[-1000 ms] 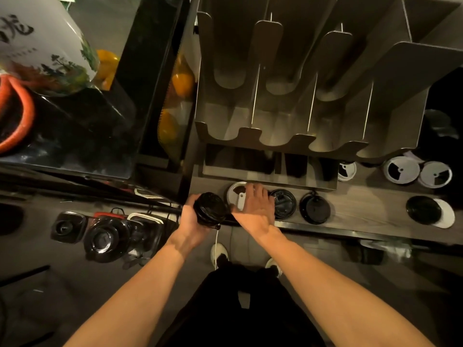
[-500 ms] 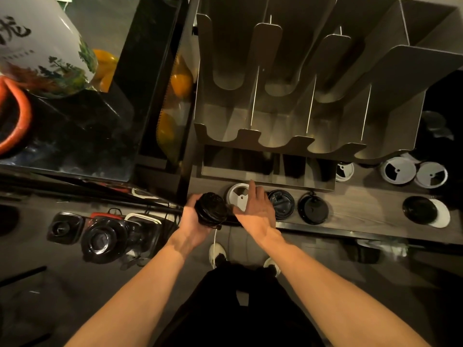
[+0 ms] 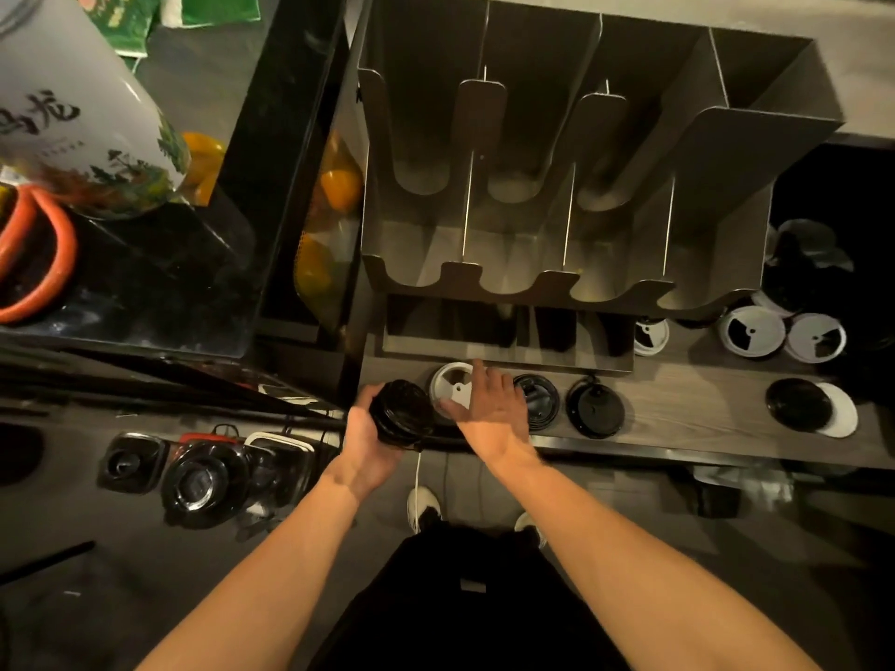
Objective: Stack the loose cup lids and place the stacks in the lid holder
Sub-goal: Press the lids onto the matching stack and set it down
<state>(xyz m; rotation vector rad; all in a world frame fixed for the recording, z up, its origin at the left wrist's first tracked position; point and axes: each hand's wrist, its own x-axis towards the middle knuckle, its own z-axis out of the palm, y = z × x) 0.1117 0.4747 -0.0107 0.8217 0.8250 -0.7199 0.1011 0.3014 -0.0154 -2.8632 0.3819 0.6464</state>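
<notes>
left hand (image 3: 370, 440): fingers curled round a stack of black lids (image 3: 402, 413), held at the near edge of the table (image 3: 687, 414)
right hand (image 3: 491, 411): fingers straight and slightly spread, gripping nothing; it lies over the right part of a white lid (image 3: 451, 382), and I cannot tell whether it presses on it
hands together: close side by side, with the stack between them
white lid: flat on the table, just right of the stack
near black lid (image 3: 536, 403): on the table, its left edge under the right hand's fingers
next black lid (image 3: 594, 413): further right, apart from the hand
far pair: a black lid (image 3: 798, 405) overlapping a white one (image 3: 841, 411) near the table's right end
back lids: three white lids (image 3: 750, 330) by the holder's right foot
lid holder (image 3: 532, 196): grey metal with four slots, standing behind the row of lids
left side: blender jugs (image 3: 203, 481) lower down, oranges (image 3: 339, 186) behind a clear panel
</notes>
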